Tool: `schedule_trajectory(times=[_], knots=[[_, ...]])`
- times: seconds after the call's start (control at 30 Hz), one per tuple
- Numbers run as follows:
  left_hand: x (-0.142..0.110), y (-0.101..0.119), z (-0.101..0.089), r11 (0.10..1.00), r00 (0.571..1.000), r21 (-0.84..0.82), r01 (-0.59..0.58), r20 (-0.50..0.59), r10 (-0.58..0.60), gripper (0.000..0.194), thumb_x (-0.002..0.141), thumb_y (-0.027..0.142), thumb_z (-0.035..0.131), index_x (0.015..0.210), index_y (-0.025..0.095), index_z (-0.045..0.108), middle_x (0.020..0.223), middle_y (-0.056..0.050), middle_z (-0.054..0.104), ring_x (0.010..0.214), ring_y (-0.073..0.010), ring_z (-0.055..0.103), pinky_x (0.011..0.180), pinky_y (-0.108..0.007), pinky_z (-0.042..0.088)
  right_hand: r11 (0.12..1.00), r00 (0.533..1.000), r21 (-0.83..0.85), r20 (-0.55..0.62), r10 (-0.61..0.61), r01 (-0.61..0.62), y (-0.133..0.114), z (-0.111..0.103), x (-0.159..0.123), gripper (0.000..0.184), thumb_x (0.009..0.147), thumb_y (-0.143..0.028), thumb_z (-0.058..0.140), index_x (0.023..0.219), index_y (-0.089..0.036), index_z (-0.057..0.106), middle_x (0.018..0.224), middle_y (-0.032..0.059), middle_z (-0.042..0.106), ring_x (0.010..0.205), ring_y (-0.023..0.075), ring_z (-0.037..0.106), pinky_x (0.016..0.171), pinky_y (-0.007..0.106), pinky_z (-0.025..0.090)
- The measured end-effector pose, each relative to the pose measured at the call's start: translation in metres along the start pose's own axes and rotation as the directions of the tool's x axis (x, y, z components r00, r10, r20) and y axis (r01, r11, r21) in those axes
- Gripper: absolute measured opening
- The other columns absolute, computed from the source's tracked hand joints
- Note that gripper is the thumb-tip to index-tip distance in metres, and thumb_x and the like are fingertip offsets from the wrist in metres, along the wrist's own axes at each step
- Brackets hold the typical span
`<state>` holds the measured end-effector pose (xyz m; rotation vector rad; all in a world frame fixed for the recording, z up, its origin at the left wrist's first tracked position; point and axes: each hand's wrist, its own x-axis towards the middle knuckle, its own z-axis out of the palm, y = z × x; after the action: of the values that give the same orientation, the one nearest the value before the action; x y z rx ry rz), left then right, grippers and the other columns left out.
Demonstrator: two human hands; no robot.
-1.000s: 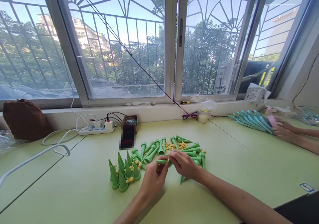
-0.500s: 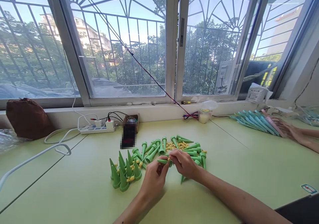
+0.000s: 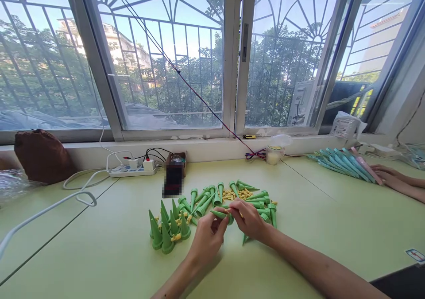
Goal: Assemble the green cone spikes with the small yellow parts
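Note:
My left hand (image 3: pixel 209 231) is closed around a green plastic cone spike (image 3: pixel 219 215), its tip pointing left and its wide end toward my other hand. My right hand (image 3: pixel 247 219) pinches at the spike's side; a bit of yellow shows by its fingertips, too small to make out fully. Several green cones (image 3: pixel 167 241) stand tip-up on the left, some with yellow valve pieces (image 3: pixel 176 237) at their bases. Beyond my hands lie loose green spikes with caps (image 3: pixel 203 208) around a heap of small yellow pieces (image 3: pixel 237 194).
A blurred dark object (image 3: pixel 173 181) stands before a small box, beside a white power strip (image 3: pixel 133 170) with cables. A brown bag (image 3: pixel 43 157) sits at the left. On the right, another person's hands (image 3: pixel 393 177) touch a fan of blue and pink strips (image 3: pixel 345 164). A plastic cup (image 3: pixel 273 155) stands by the sill.
The green spike in my left hand has tilted slightly, its wide end lower. The whole view has shifted a little. At the right, the other person's hands have laid the pink strip down.

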<state>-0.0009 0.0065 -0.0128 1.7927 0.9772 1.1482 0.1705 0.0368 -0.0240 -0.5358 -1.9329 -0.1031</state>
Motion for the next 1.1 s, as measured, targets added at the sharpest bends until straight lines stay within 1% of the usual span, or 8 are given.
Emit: schedule_trajectory(times=[0.17, 0.27, 0.43, 0.63, 0.7, 0.8, 0.93, 1.1], knots=[[-0.0010, 0.0037, -0.0012, 0.998, 0.999, -0.021, 0.053, 0.001, -0.053, 0.031, 0.092, 0.047, 0.054, 0.093, 0.016, 0.060, 0.054, 0.005, 0.051, 0.041, -0.0096, 0.048, 0.043, -0.021, 0.038, 1.000, 1.000, -0.001, 0.019, 0.019, -0.019, 0.0012, 0.0006, -0.0027, 0.009, 0.102, -0.017, 0.045, 0.097, -0.023, 0.050, 0.077, 0.0013, 0.056, 0.065, 0.0152, 0.051, 0.060, 0.025, 0.043], [-0.0011, 0.0070, -0.0014, 0.997, 0.997, -0.035, 0.076, -0.005, -0.076, 0.032, 0.091, 0.047, 0.056, 0.095, 0.016, 0.059, 0.054, 0.005, 0.052, 0.040, -0.0096, 0.048, 0.042, -0.021, 0.037, 0.999, 0.999, 0.017, 0.042, 0.029, -0.030, 0.0019, 0.0014, -0.0046, 0.009, 0.101, -0.016, 0.046, 0.097, -0.023, 0.049, 0.077, 0.0015, 0.055, 0.066, 0.0155, 0.052, 0.061, 0.025, 0.044], [-0.0004, 0.0054, 0.0003, 0.994, 0.996, -0.057, 0.088, -0.017, -0.090, 0.033, 0.089, 0.049, 0.058, 0.085, 0.016, 0.059, 0.055, 0.003, 0.053, 0.042, -0.0099, 0.049, 0.042, -0.022, 0.038, 0.997, 0.997, 0.048, 0.051, 0.065, -0.067, 0.0015, 0.0028, -0.0050, 0.011, 0.101, -0.018, 0.046, 0.093, -0.023, 0.050, 0.075, 0.0005, 0.054, 0.065, 0.0149, 0.052, 0.061, 0.025, 0.044], [0.0005, 0.0003, 0.0012, 0.989, 0.996, -0.129, 0.074, -0.032, -0.079, 0.036, 0.089, 0.050, 0.059, 0.098, 0.016, 0.060, 0.064, 0.003, 0.054, 0.045, -0.0101, 0.051, 0.043, -0.023, 0.042, 0.975, 0.979, 0.084, 0.019, 0.205, -0.206, 0.0011, 0.0036, -0.0037, 0.015, 0.101, -0.022, 0.045, 0.088, -0.022, 0.050, 0.071, -0.0014, 0.053, 0.059, 0.0125, 0.048, 0.058, 0.023, 0.041], [0.0005, -0.0002, 0.0004, 0.993, 0.997, -0.107, 0.057, -0.039, -0.062, 0.034, 0.090, 0.049, 0.057, 0.098, 0.016, 0.060, 0.066, 0.003, 0.055, 0.046, -0.0098, 0.051, 0.044, -0.023, 0.042, 0.965, 0.970, 0.103, 0.029, 0.240, -0.242, 0.0023, 0.0040, -0.0040, 0.016, 0.101, -0.024, 0.045, 0.087, -0.021, 0.051, 0.071, -0.0014, 0.053, 0.059, 0.0124, 0.048, 0.058, 0.023, 0.041], [0.0002, -0.0008, -0.0009, 0.999, 0.999, -0.030, 0.013, -0.046, -0.014, 0.030, 0.092, 0.044, 0.055, 0.098, 0.015, 0.062, 0.068, 0.001, 0.058, 0.047, -0.0091, 0.050, 0.046, -0.023, 0.043, 0.954, 0.961, 0.116, 0.054, 0.272, -0.277, 0.0047, 0.0041, -0.0047, 0.018, 0.102, -0.027, 0.045, 0.087, -0.021, 0.051, 0.071, -0.0010, 0.054, 0.059, 0.0127, 0.048, 0.058, 0.024, 0.041], [-0.0014, -0.0003, -0.0013, 0.994, 0.997, 0.085, -0.062, -0.032, 0.064, 0.025, 0.093, 0.037, 0.053, 0.095, 0.015, 0.065, 0.082, -0.004, 0.066, 0.052, -0.0093, 0.051, 0.051, -0.024, 0.046, 0.953, 0.959, 0.114, 0.073, 0.275, -0.282, 0.0065, 0.0033, -0.0050, 0.020, 0.103, -0.029, 0.043, 0.085, -0.021, 0.050, 0.069, -0.0016, 0.053, 0.058, 0.0124, 0.046, 0.057, 0.023, 0.039], [-0.0037, 0.0008, -0.0006, 0.987, 0.998, 0.146, -0.064, -0.015, 0.067, 0.025, 0.096, 0.035, 0.050, 0.097, 0.016, 0.066, 0.085, -0.005, 0.067, 0.057, -0.0105, 0.053, 0.055, -0.024, 0.046, 0.953, 0.956, 0.103, 0.115, 0.272, -0.283, 0.0055, 0.0016, -0.0049, 0.025, 0.103, -0.030, 0.042, 0.080, -0.021, 0.047, 0.067, -0.0025, 0.049, 0.057, 0.0117, 0.042, 0.056, 0.022, 0.036]])
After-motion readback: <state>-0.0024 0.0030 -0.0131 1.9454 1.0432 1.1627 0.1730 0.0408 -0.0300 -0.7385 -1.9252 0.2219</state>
